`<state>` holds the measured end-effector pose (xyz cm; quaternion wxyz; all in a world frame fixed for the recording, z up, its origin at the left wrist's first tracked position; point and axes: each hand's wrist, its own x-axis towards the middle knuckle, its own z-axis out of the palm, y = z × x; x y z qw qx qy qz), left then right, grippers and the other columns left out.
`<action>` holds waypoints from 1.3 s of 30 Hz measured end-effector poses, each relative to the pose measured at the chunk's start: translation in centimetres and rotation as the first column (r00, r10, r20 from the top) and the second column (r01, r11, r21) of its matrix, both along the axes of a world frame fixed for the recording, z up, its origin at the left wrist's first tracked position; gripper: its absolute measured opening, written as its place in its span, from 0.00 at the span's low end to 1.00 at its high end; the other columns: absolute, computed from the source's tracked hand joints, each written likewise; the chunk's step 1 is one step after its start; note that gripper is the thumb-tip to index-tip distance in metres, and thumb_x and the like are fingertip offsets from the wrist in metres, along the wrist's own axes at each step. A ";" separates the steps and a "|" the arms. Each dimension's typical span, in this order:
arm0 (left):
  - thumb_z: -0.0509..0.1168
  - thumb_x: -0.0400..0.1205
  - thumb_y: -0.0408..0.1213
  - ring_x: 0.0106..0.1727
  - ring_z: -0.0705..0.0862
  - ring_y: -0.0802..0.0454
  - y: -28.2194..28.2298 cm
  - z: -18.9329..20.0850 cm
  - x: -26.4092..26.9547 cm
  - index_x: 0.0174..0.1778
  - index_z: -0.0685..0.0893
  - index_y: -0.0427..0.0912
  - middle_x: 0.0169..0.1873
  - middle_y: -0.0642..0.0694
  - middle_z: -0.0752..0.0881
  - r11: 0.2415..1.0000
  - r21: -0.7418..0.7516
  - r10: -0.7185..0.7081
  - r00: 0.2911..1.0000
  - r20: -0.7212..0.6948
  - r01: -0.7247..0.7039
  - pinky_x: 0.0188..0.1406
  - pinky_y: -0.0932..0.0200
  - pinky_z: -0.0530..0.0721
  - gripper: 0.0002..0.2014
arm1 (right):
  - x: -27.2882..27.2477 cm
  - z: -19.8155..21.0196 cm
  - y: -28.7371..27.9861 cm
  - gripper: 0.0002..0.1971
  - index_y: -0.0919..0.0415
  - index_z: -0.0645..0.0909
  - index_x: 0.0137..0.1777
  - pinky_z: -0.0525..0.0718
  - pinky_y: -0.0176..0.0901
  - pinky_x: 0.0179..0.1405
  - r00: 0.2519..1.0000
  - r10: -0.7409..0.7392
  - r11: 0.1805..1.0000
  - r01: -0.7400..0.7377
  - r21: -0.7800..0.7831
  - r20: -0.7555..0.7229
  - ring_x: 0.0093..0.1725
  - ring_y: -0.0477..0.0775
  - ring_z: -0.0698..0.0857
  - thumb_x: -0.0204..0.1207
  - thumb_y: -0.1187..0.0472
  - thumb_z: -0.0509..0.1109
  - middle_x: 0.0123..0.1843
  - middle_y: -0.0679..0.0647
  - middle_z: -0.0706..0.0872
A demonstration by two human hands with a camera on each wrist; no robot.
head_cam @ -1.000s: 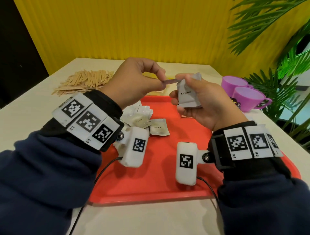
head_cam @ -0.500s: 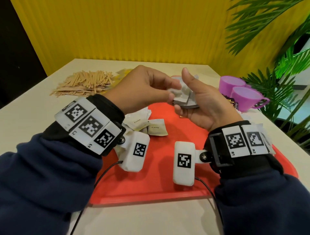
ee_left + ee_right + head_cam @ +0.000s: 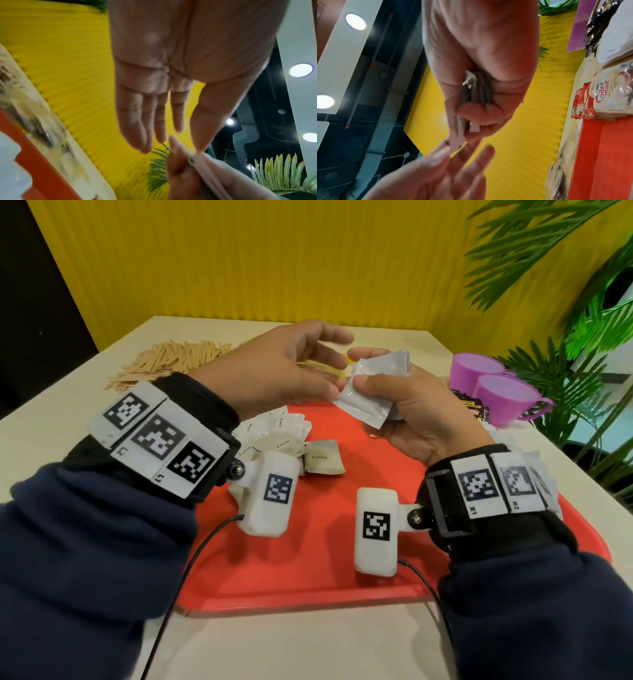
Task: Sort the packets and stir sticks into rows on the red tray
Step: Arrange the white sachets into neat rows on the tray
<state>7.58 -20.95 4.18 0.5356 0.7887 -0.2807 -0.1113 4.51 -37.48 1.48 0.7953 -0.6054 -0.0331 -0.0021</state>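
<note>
Several silvery-white packets [image 3: 371, 392] stacked, R hand [image 3: 411, 409] gripping them; L hand [image 3: 291, 374] fingers straight, above red tray [image 3: 318, 542]

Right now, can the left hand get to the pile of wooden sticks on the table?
Probably yes. The left hand is open and holds nothing, and the stir sticks lie on the bare table just beyond and left of it, outside the red tray. Nothing stands between them.

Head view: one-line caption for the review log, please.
Right hand grips a stack of white packets above the red tray; left hand open beside it, loose cream packets below.
</note>
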 end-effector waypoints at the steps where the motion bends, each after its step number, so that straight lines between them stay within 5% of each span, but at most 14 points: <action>1: 0.72 0.74 0.27 0.48 0.87 0.61 0.3 0.2 -0.1 0.54 0.79 0.55 0.54 0.51 0.84 0.991 0.130 0.038 0.998 0.055 -0.045 0.44 0.69 0.85 0.19 | 0.0 0.0 -0.1 0.13 0.56 0.78 0.52 0.79 0.35 0.23 1.000 -0.015 1.000 0.015 0.002 0.008 0.34 0.50 0.83 0.76 0.75 0.62 0.38 0.55 0.83; 4: 0.73 0.74 0.41 0.31 0.83 0.72 1.3 0.4 0.0 0.44 0.82 0.56 0.44 0.57 0.85 0.810 0.579 0.018 0.992 0.121 -0.086 0.29 0.75 0.80 0.08 | 0.2 0.0 -0.3 0.15 0.54 0.80 0.50 0.73 0.37 0.25 0.998 -0.054 0.998 0.055 -0.024 0.018 0.31 0.50 0.79 0.76 0.74 0.60 0.36 0.54 0.79; 8: 0.76 0.70 0.47 0.45 0.87 0.53 1.0 -0.7 0.1 0.46 0.83 0.56 0.45 0.49 0.88 0.536 0.844 0.027 1.000 0.008 -0.021 0.44 0.57 0.87 0.12 | 0.1 0.2 -0.2 0.15 0.55 0.79 0.49 0.82 0.41 0.26 0.998 -0.062 0.996 0.062 0.065 -0.001 0.30 0.52 0.79 0.78 0.74 0.57 0.38 0.57 0.76; 11: 0.75 0.72 0.45 0.47 0.84 0.53 0.0 -1.4 -0.2 0.51 0.83 0.52 0.48 0.52 0.85 0.432 0.901 0.009 0.999 0.043 -0.043 0.39 0.62 0.81 0.14 | -0.2 0.5 -0.3 0.15 0.56 0.77 0.51 0.84 0.41 0.24 0.999 -0.040 0.995 0.042 0.094 -0.021 0.35 0.56 0.82 0.78 0.75 0.55 0.39 0.58 0.76; 16: 0.69 0.78 0.47 0.40 0.77 0.58 -0.3 -1.4 -0.5 0.58 0.82 0.49 0.50 0.53 0.80 0.328 0.938 0.011 0.993 0.116 -0.113 0.33 0.67 0.74 0.15 | -0.2 0.6 -0.4 0.17 0.56 0.77 0.52 0.81 0.37 0.21 0.998 -0.049 0.995 0.051 0.087 -0.028 0.35 0.55 0.85 0.77 0.77 0.54 0.41 0.58 0.76; 21: 0.61 0.83 0.43 0.32 0.72 0.66 -0.3 -1.5 -0.1 0.57 0.84 0.58 0.38 0.64 0.78 0.368 0.930 -0.043 0.999 0.004 0.012 0.28 0.71 0.66 0.10 | 0.0 0.4 -0.4 0.18 0.57 0.77 0.52 0.80 0.35 0.21 0.996 -0.090 0.991 0.092 0.096 -0.023 0.34 0.55 0.82 0.76 0.79 0.54 0.42 0.59 0.75; 23: 0.60 0.83 0.42 0.36 0.74 0.67 -0.3 -1.5 0.0 0.61 0.83 0.61 0.44 0.68 0.79 0.365 0.928 -0.074 0.996 -0.046 0.070 0.33 0.73 0.68 0.13 | 0.1 0.4 -0.3 0.18 0.58 0.76 0.52 0.79 0.35 0.21 0.995 -0.099 0.988 0.101 0.118 -0.020 0.33 0.55 0.79 0.76 0.79 0.53 0.40 0.59 0.74; 26: 0.58 0.84 0.42 0.51 0.76 0.60 -0.5 -1.7 0.1 0.68 0.79 0.56 0.62 0.60 0.79 0.291 0.956 -0.127 0.992 -0.010 0.047 0.47 0.67 0.70 0.17 | 0.1 0.4 -0.3 0.18 0.59 0.75 0.52 0.79 0.34 0.21 0.994 -0.107 0.986 0.109 0.125 -0.018 0.31 0.54 0.77 0.75 0.81 0.52 0.36 0.59 0.73; 28: 0.58 0.84 0.43 0.44 0.77 0.55 -0.5 -1.9 0.3 0.66 0.81 0.47 0.56 0.50 0.82 0.275 0.961 -0.117 0.993 0.021 0.012 0.39 0.65 0.72 0.16 | 0.1 0.3 -0.2 0.19 0.61 0.75 0.54 0.79 0.34 0.21 0.994 -0.102 0.988 0.104 0.115 -0.025 0.29 0.53 0.77 0.75 0.81 0.52 0.35 0.59 0.74; 31: 0.59 0.83 0.44 0.35 0.75 0.55 0.1 -1.6 0.6 0.64 0.82 0.43 0.47 0.48 0.81 0.355 0.930 -0.060 0.990 0.126 -0.097 0.38 0.64 0.71 0.16 | 0.1 0.2 -0.3 0.21 0.61 0.74 0.60 0.79 0.34 0.21 0.994 -0.095 0.992 0.098 0.084 -0.046 0.27 0.52 0.78 0.75 0.81 0.53 0.35 0.60 0.77; 35: 0.63 0.82 0.37 0.47 0.79 0.56 1.3 -0.5 1.1 0.61 0.84 0.51 0.53 0.53 0.84 0.678 0.688 0.115 0.961 0.250 -0.260 0.51 0.60 0.71 0.13 | 0.2 0.2 -0.3 0.21 0.61 0.74 0.59 0.81 0.34 0.23 0.994 -0.081 0.995 0.085 0.054 -0.073 0.33 0.54 0.81 0.74 0.81 0.53 0.37 0.61 0.80; 39: 0.68 0.77 0.29 0.37 0.79 0.53 1.8 0.0 1.4 0.39 0.87 0.48 0.34 0.49 0.84 0.867 0.364 0.280 0.936 0.213 -0.342 0.35 0.62 0.78 0.08 | 0.1 0.2 -0.2 0.20 0.59 0.76 0.56 0.82 0.34 0.23 0.995 -0.037 0.999 0.039 0.028 -0.092 0.36 0.57 0.86 0.74 0.79 0.53 0.33 0.59 0.79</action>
